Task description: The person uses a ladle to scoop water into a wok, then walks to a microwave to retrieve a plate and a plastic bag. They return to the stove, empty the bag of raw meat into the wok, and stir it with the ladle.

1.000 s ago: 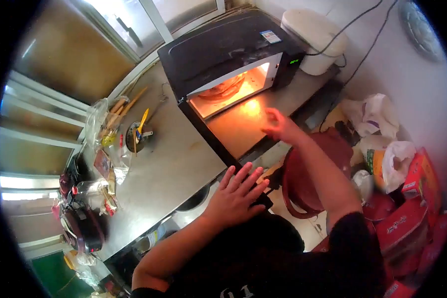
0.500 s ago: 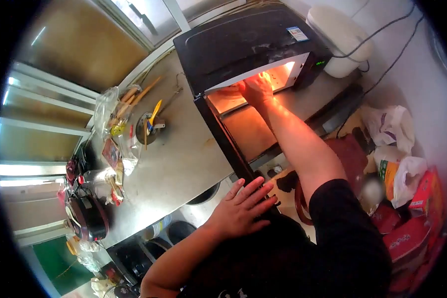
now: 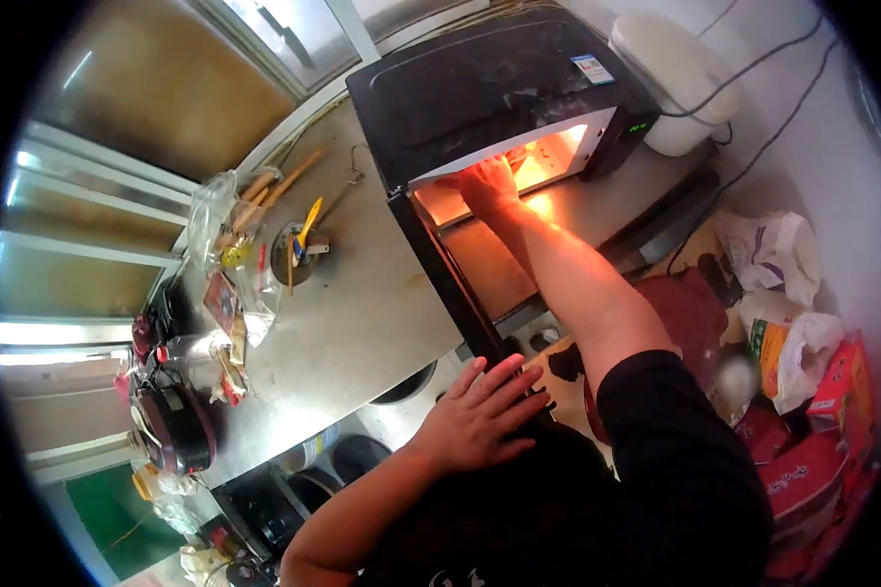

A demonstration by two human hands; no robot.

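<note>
Evidently, the microwave oven point(image 3: 480, 93) ahead of both hands is open, and the reach inside is made.
On the metal counter point(image 3: 352, 303), its door point(image 3: 447, 284) stands wide between the hands and the countertop's left stretch. The right hand point(image 3: 487, 186) is in the lit cavity point(image 3: 553, 161), its grip and the contents too hidden to tell; nothing is lifted clear. Well apart, the left hand point(image 3: 478, 421) spreads empty fingers near the door.
</note>
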